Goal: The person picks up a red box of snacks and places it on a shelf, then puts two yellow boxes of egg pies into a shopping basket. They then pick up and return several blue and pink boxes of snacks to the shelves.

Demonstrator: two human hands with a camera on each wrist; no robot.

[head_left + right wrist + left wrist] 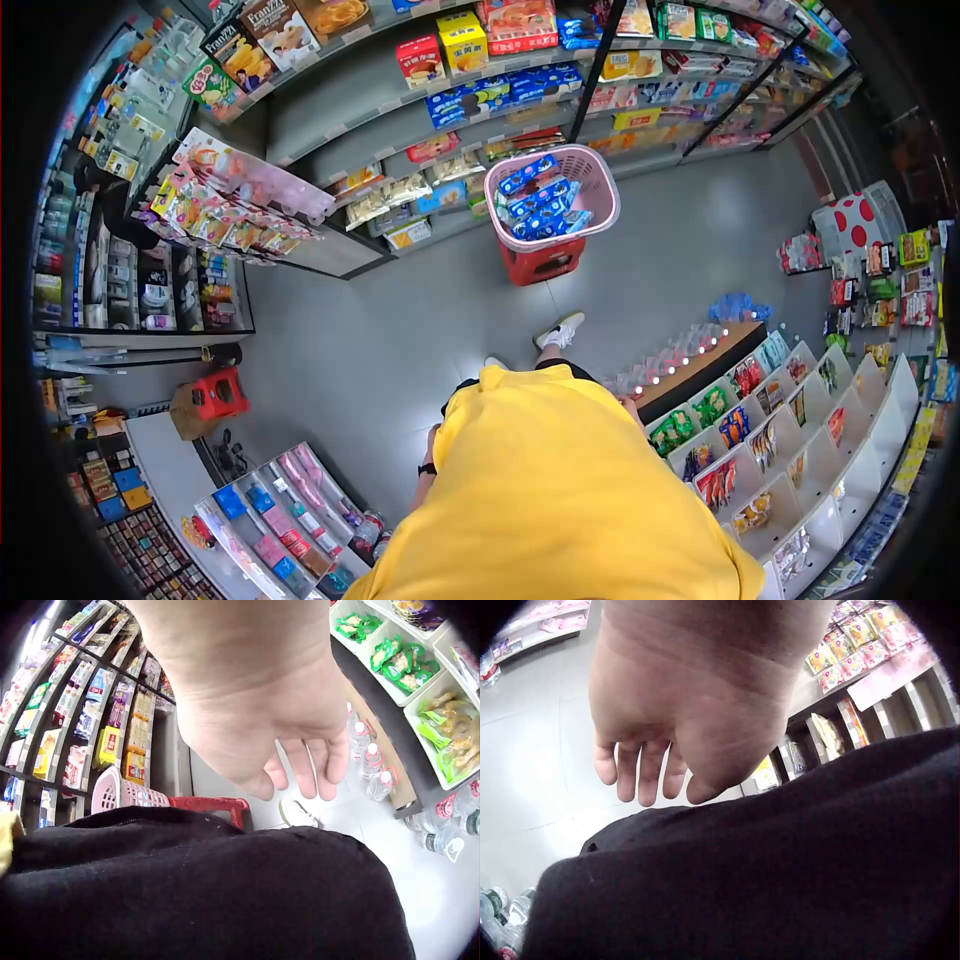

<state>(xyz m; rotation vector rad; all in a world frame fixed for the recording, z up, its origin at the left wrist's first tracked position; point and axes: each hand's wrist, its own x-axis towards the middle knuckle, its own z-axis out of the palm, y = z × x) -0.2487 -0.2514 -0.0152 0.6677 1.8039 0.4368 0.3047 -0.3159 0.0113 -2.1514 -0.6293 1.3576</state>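
My left hand (682,712) hangs beside dark trousers (742,877) in the left wrist view, fingers loosely bent and holding nothing. In the right wrist view my right hand (262,727) also hangs empty over dark trousers (202,892), fingers relaxed. The head view shows the left hand (432,445) low at the side of the yellow shirt (560,490), and a bit of the right hand (630,405) at the other side. Ahead, a pink basket (603,190) with several blue packets (545,210) stands on a red crate or stool (545,264).
Stocked shelves (340,120) run behind the basket. White snack bins (780,440) and bottles (680,355) stand on the right. A low display (285,520) stands at lower left, with a red stool (220,393) farther back. Grey floor (370,320) lies between.
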